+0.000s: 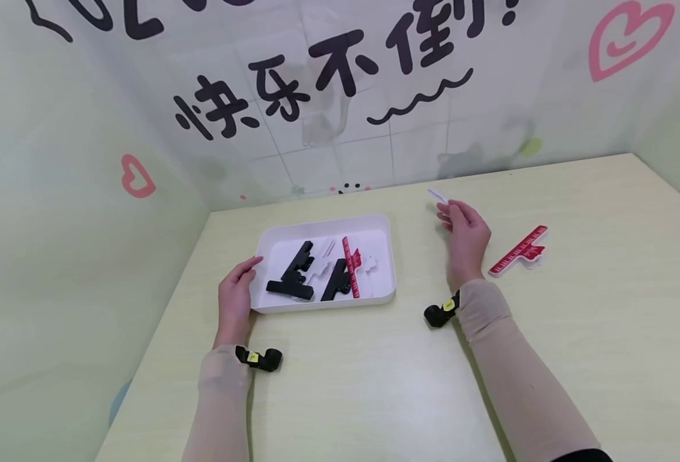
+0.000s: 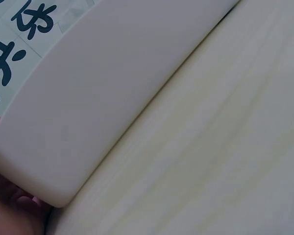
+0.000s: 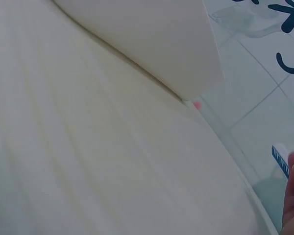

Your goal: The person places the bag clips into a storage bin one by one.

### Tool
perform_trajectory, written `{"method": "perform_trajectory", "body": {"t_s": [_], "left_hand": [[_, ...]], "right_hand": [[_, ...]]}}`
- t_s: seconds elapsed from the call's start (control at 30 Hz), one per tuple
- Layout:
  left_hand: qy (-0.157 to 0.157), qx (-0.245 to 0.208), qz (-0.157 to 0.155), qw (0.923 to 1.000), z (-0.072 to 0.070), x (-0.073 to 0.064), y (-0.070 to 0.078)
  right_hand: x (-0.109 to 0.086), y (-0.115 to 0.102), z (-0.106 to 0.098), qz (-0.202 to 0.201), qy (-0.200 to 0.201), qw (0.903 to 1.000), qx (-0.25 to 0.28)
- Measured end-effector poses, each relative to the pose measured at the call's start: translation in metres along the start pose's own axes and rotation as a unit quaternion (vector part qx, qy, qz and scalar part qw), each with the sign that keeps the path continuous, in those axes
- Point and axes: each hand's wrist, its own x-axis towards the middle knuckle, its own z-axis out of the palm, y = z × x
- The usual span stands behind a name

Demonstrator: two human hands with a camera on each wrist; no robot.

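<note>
At the left end of a white tray, my left hand holds the wall by its rim. The left wrist view shows fingers by the corner of the tray, partly hidden. My right hand is raised right of the tray, pinching a slim white clip. In the right wrist view, a strip of the clip with blue ruler-like marks juts past the fingers. Inside the tray lie black clips, a red clip and a white clip.
Another red-and-white clip lies on the pale wooden table, right of my right hand. A printed cloth with black characters hangs behind the table's far edge. More light cloth stands along the left side.
</note>
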Motion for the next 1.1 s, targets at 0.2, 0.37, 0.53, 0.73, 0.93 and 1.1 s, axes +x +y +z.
{"method": "perform_trajectory", "body": {"t_s": [0.2, 0.37, 0.53, 0.73, 0.93, 1.1], "left_hand": [[0.0, -0.002, 0.005, 1.0, -0.001, 0.0, 0.001], [-0.001, -0.004, 0.006, 1.0, -0.001, 0.0, 0.001], [-0.002, -0.006, 0.004, 1.0, -0.001, 0.001, 0.001], [-0.003, -0.009, 0.004, 0.9999, -0.001, 0.002, 0.002], [-0.002, -0.006, 0.003, 1.0, 0.0, 0.002, 0.003], [-0.004, -0.001, 0.0, 1.0, 0.0, -0.001, 0.001]], "right_hand": [[-0.005, -0.004, 0.004, -0.025, -0.057, 0.9981, 0.007], [-0.01, -0.01, 0.016, -0.032, -0.117, 0.9924, 0.021], [-0.018, -0.015, 0.031, -0.022, -0.158, 0.9863, 0.043], [-0.026, -0.021, 0.041, -0.018, -0.205, 0.978, 0.036], [-0.034, -0.028, 0.047, -0.014, -0.277, 0.9604, -0.027], [-0.045, -0.023, 0.056, -0.015, -0.315, 0.9383, -0.142]]}}
